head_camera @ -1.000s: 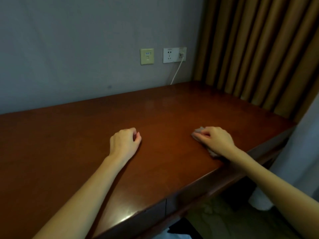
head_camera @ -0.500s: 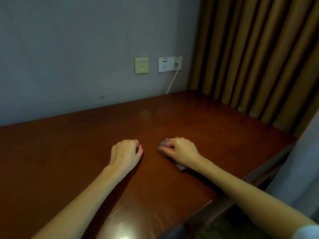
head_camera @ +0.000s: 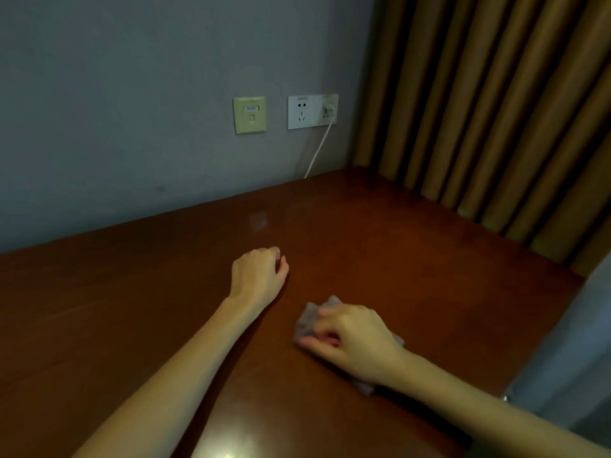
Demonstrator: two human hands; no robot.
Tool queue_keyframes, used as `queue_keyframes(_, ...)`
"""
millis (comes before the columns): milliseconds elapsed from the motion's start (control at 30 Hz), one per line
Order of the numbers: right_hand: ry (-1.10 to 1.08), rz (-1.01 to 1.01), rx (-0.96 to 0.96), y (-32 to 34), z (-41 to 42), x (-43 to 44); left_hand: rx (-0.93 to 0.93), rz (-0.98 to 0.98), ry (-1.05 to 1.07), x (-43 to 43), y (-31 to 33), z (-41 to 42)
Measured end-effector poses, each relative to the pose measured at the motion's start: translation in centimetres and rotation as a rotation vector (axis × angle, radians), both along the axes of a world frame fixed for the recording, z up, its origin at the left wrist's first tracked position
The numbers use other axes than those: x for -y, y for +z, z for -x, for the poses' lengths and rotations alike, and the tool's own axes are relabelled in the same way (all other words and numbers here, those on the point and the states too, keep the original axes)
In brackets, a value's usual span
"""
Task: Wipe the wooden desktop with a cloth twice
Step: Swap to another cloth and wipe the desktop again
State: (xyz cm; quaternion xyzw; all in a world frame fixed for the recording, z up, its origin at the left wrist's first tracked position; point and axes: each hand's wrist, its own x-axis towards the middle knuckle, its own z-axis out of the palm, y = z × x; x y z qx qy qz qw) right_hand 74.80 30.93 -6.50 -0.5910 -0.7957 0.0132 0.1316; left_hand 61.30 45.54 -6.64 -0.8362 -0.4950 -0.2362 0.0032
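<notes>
A dark reddish wooden desktop (head_camera: pixel 413 259) fills the lower half of the head view. My right hand (head_camera: pixel 355 340) presses a small pale grey cloth (head_camera: pixel 309 320) flat on the wood, fingers bent over it; most of the cloth is hidden under the palm, with a corner showing near the wrist. My left hand (head_camera: pixel 258 276) rests on the desktop just left and beyond, curled into a loose fist with nothing in it.
A grey wall stands behind the desk with a yellowish wall plate (head_camera: pixel 249 114) and a white socket (head_camera: pixel 312 111); a white cable (head_camera: pixel 319 150) drops from it behind the desk. Brown curtains (head_camera: pixel 489 104) hang along the right side. Grey fabric (head_camera: pixel 568 358) is at the right edge.
My right hand slid the cloth leftward from the desk's right front edge, then drew it back toward me. My left hand stayed in place. The camera tilted up.
</notes>
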Motion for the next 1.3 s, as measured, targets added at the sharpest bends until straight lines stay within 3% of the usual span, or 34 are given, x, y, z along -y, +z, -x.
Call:
queue_keyframes(167, -0.283, -0.009, -0.018, 0.3, -3.5, -7.4, 0.061, -0.016, -0.005, -0.6, -1.0, 0.4)
queue_keyframes(333, -0.458, -0.110, -0.064, -0.5, -10.5, -3.3, 0.094, -0.002, -0.035, -0.8, -1.3, 0.3)
queue_keyframes(500, -0.221, -0.090, -0.081, -0.9, -6.0, 1.9, 0.080, -0.033, -0.025, -0.8, -1.5, 0.2)
queue_keyframes(633, -0.043, -0.039, -0.033, -0.6, -0.9, -2.8, 0.064, -0.035, 0.010, -0.6, -1.0, 0.3)
queue_keyframes(833, -0.127, 0.014, -0.016, 0.4, -3.1, -12.0, 0.088, 0.006, 0.011, -0.5, -0.8, 0.7)
queue_keyframes(1000, -0.361, 0.018, -0.079, 0.4, -10.9, -10.0, 0.074, 0.009, -0.012, -0.3, -0.8, 0.6)
queue_keyframes(1167, -0.200, -0.007, -0.022, -0.3, -8.8, -5.4, 0.043, 0.001, 0.015, -0.3, -0.8, 0.0)
queue_keyframes(1300, -0.076, 0.009, 0.033, 0.2, -3.9, -8.4, 0.024, -0.012, 0.035, -0.3, -0.7, 0.1)
